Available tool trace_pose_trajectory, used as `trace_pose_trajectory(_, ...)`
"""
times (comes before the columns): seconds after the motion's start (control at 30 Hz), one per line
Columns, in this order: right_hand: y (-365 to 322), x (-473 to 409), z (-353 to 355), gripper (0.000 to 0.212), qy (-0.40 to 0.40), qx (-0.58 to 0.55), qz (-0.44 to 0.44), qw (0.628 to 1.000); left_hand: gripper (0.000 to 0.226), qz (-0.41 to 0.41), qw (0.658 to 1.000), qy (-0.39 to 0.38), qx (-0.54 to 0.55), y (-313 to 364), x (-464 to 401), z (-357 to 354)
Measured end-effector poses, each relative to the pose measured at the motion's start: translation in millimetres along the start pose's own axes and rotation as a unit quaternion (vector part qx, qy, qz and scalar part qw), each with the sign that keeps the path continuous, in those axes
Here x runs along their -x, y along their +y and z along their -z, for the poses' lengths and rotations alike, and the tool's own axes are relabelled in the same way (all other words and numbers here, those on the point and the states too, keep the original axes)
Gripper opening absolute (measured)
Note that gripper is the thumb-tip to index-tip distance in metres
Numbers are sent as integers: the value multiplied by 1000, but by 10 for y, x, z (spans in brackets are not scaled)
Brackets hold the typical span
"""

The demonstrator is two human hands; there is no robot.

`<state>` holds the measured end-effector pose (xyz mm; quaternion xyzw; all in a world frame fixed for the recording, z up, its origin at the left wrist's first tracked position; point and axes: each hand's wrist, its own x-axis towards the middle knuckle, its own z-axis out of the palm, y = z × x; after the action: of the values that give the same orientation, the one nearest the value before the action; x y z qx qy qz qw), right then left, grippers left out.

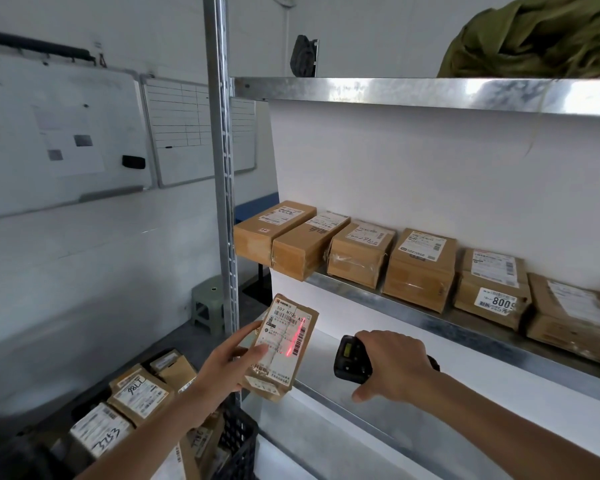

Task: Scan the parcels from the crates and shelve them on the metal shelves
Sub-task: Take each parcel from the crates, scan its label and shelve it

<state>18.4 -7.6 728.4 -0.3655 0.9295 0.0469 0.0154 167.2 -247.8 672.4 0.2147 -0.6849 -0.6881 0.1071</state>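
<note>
**Parcel under the scanner beam, beside the shelf post**

Your left hand [227,362] grips a small brown parcel [283,346]: the thumb lies across its label face and the other fingers wrap behind it, out of sight. You hold the parcel nearly upright, tilted a little to the right, with its white label turned toward you. A red scan line [296,341] runs down the right part of that label, over the barcode.

Your right hand [390,367] is curled round a black handheld scanner [350,358], fingers over its top and thumb stretched down and to the left. The scanner's small screen end points at the parcel; the two are near each other but apart.

The parcel hangs in front of the lower metal shelf [378,424], just beside the upright shelf post [224,202]. On the middle shelf [413,315] above it, a row of brown boxes [420,268] sits side by side, labels up, the left ones touching.

Below your left forearm, a black crate [238,445] on the floor holds more labelled parcels [139,398], some with handwritten numbers. On the top shelf [430,93] lies an olive green bundle of cloth [534,39]. Whiteboards [84,133] hang on the wall to the left, and a pale green stool [208,303] stands behind the post.
</note>
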Motion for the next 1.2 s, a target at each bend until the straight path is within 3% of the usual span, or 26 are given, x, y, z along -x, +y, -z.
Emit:
trace_pose_trajectory(0.83,-175,-303,14,72,-23,4,-2,1000,41,3,1000,-16,17,-24,-232,228)
trace_pose_trajectory(1.03,-313,-426,-175,80,-51,-100,-4,994,41,15,1000,-6,7,-167,-369,283)
trace_pose_trajectory(1.2,-581,-537,-625,88,-62,-247,11,967,31,41,999,12,-16,-484,-585,226)
